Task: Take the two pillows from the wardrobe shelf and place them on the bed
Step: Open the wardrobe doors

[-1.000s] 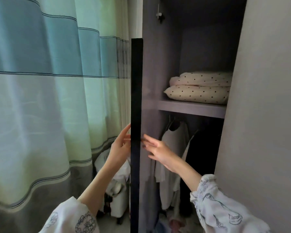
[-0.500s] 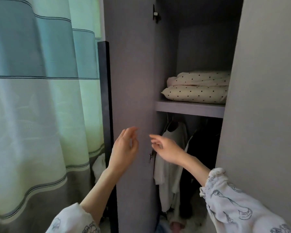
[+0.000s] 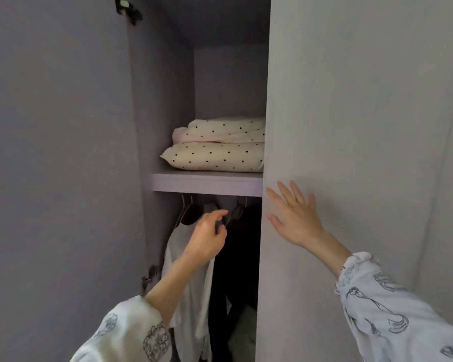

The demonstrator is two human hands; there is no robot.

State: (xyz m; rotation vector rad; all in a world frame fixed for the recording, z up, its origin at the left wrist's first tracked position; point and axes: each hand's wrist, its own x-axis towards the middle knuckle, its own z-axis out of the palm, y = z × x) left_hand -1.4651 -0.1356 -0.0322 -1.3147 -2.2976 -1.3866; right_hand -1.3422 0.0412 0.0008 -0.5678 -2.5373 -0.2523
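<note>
Two cream pillows with black dots lie stacked on the wardrobe shelf [image 3: 207, 182]: the lower pillow [image 3: 215, 156] flat on the board, the upper pillow [image 3: 225, 130] on top of it. Their right ends are hidden behind the closed right door [image 3: 351, 126]. My left hand [image 3: 207, 237] hangs below the shelf in front of the hanging clothes, fingers loosely curled, holding nothing. My right hand [image 3: 294, 218] lies flat with spread fingers against the right door near its edge. The bed is out of view.
The left door [image 3: 58, 165] stands swung wide open at the left. Below the shelf hang a white garment [image 3: 191, 278] and dark clothes [image 3: 236, 257] on hangers. The opening between the two doors is narrow.
The left door has swung fully open and the curtain has left the view. I have moved closer to the wardrobe. My right hand went from the door gap to the right door's face.
</note>
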